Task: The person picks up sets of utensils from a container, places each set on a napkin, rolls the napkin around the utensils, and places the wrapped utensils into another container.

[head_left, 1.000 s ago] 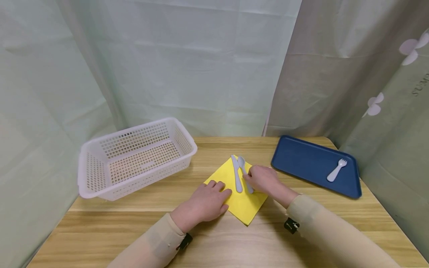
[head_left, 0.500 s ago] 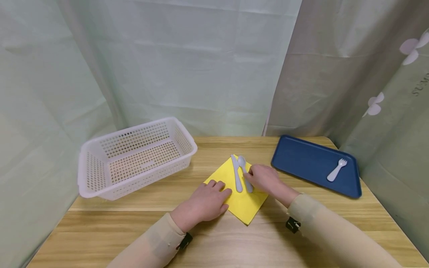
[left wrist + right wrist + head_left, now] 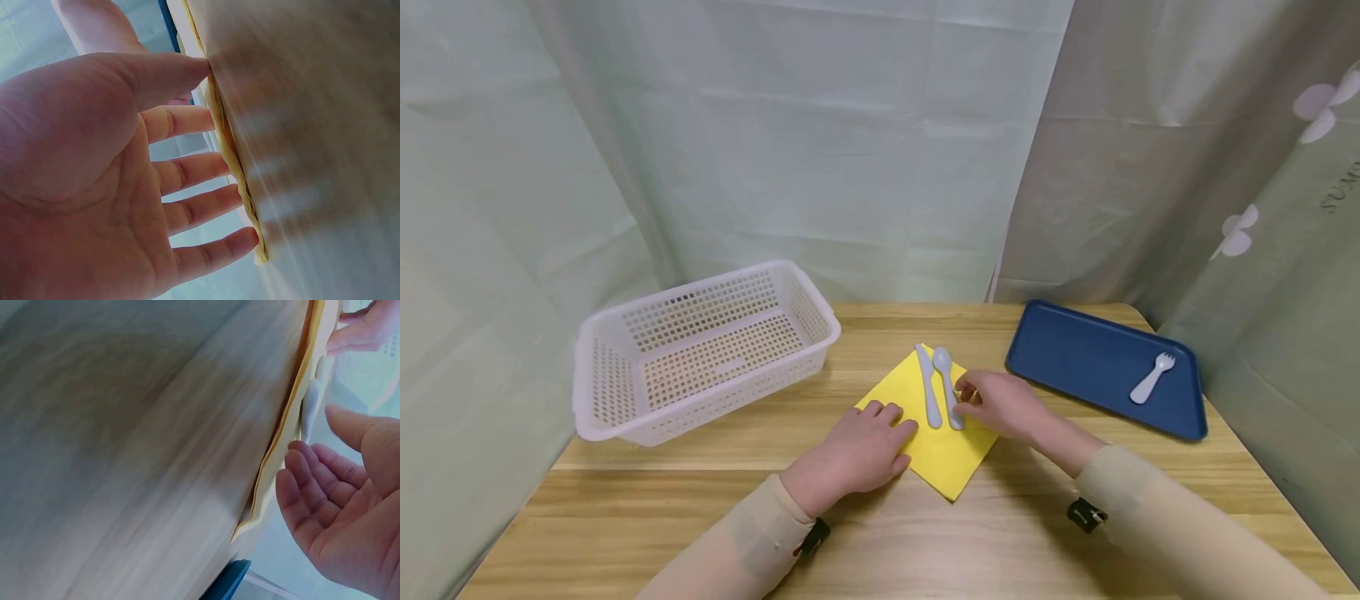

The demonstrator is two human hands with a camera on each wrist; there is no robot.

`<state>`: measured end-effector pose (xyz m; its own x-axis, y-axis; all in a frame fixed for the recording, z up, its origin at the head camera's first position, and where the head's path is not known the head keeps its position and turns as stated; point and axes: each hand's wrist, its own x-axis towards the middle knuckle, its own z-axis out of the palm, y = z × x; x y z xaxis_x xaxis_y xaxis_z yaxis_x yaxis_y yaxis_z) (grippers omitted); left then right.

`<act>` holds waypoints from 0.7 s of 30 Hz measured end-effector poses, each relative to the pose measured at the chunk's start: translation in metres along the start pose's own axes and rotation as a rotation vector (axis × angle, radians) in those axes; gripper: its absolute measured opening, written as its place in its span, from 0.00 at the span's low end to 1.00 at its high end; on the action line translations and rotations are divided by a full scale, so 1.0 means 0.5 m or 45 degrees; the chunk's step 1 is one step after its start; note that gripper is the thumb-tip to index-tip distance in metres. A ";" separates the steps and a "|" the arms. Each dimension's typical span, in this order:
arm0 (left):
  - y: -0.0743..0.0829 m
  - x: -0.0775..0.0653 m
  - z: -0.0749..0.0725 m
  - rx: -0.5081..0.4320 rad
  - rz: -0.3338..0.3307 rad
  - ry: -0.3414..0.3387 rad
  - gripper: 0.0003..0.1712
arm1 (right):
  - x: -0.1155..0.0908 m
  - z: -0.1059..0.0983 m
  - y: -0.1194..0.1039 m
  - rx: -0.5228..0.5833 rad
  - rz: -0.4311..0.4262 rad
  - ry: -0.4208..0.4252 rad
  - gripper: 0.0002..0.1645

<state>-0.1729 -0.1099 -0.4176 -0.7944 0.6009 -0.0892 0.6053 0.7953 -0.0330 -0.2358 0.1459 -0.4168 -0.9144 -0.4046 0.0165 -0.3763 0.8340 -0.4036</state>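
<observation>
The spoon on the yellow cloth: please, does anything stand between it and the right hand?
Nothing visible stands between the right hand and the spoon: the hand is right beside the handle. The knife lies on the spoon's other side, toward the left hand.

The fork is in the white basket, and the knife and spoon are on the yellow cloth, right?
No: the fork lies on the blue tray, not in the white basket, as the head view shows. The knife and spoon are indeed on the yellow cloth.
</observation>
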 end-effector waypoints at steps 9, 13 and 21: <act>0.000 0.000 0.000 -0.003 0.001 0.003 0.25 | -0.006 -0.001 0.005 -0.038 -0.081 -0.068 0.24; -0.001 0.001 0.001 0.007 0.009 0.011 0.25 | -0.007 0.002 0.000 -0.071 -0.094 -0.075 0.25; 0.000 0.001 0.000 0.012 0.004 0.002 0.25 | -0.006 0.011 -0.007 -0.136 -0.191 -0.036 0.24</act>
<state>-0.1732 -0.1100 -0.4177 -0.7925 0.6035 -0.0879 0.6082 0.7927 -0.0419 -0.2311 0.1421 -0.4203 -0.8428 -0.5365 0.0426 -0.5232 0.7981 -0.2989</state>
